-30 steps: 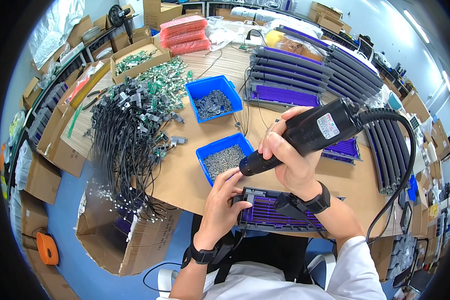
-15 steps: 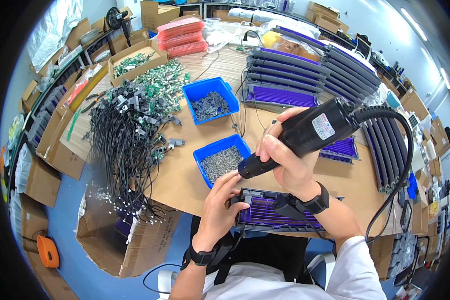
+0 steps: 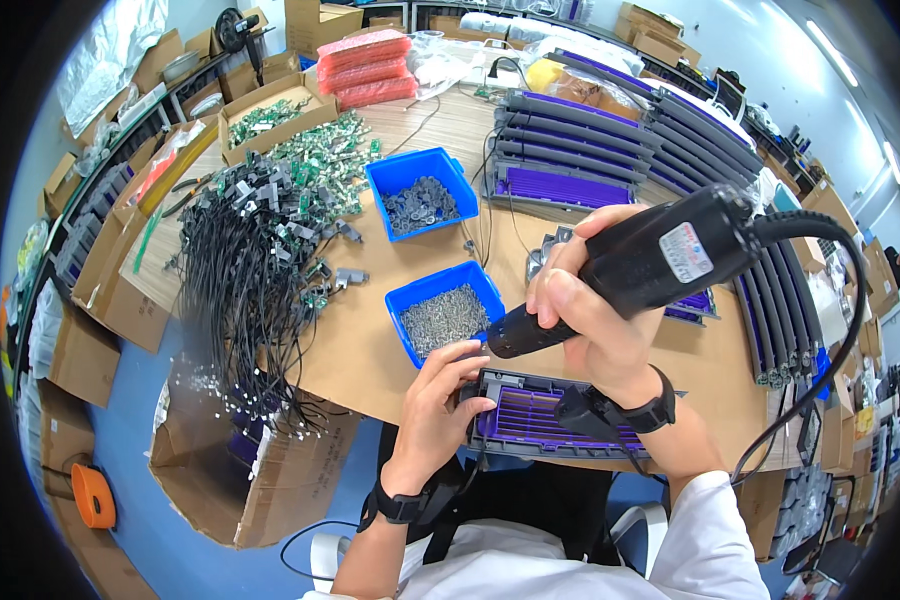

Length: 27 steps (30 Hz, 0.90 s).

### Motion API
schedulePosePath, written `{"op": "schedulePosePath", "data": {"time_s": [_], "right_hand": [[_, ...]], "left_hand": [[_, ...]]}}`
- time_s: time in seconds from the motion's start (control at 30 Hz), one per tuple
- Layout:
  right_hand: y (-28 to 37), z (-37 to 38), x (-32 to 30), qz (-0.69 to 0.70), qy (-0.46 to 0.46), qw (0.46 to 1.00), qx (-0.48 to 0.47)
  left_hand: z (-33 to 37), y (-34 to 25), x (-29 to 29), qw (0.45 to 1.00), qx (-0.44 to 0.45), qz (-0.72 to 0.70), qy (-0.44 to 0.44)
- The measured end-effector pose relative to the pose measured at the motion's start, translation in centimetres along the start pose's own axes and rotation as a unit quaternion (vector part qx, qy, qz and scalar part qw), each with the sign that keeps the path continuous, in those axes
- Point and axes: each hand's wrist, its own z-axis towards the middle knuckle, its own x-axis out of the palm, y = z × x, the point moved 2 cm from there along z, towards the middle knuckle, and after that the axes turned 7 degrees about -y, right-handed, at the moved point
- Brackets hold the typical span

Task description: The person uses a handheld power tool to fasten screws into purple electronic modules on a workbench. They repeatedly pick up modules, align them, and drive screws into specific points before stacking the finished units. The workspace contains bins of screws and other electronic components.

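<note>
My right hand (image 3: 605,315) wraps around a black electric screwdriver (image 3: 660,258), which slants down to the left with its nose end by my left fingertips. Below it, a grey frame with a purple slatted grille panel (image 3: 530,415) lies at the table's near edge. My left hand (image 3: 438,400) holds the panel's left end, thumb on the near side and fingers on the far side. Its index and middle fingertips reach close to the screwdriver's nose; whether a screw is between them is hidden. Just beyond stands a blue bin of small screws (image 3: 397,300).
Another blue bin (image 3: 450,160) holds dark grey parts. At left lie bundled black cables (image 3: 235,270) and green circuit boards (image 3: 325,160). Stacked grey and purple panels (image 3: 570,150) fill the far right. The screwdriver's thick cord (image 3: 855,300) loops down at right. An open carton (image 3: 290,480) stands below the table.
My right hand and the screwdriver have shifted slightly right, and the nose has moved a little away from my left fingertips. My left hand stays at the panel's left end.
</note>
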Motion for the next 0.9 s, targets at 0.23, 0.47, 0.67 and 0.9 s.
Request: {"op": "schedulePosePath", "data": {"time_s": [0.23,0.47,0.67,0.9], "right_hand": [[0.6,-1.9,0.4,-0.032,0.058,0.997,0.038],[-0.7,-2.3,0.9,-0.102,0.109,0.989,-0.014],[-1.1,-2.4,1.1,-0.101,0.117,0.988,-0.007],[-1.0,-2.4,1.2,-0.103,0.121,0.987,-0.001]], "left_hand": [[-0.2,1.0,0.1,0.998,0.042,0.036,-0.029],[-0.1,0.4,0.1,0.998,0.04,0.036,-0.031],[0.0,0.4,0.0,0.998,0.045,0.035,-0.031],[-0.1,0.4,0.0,0.998,0.034,0.035,-0.031]]}}
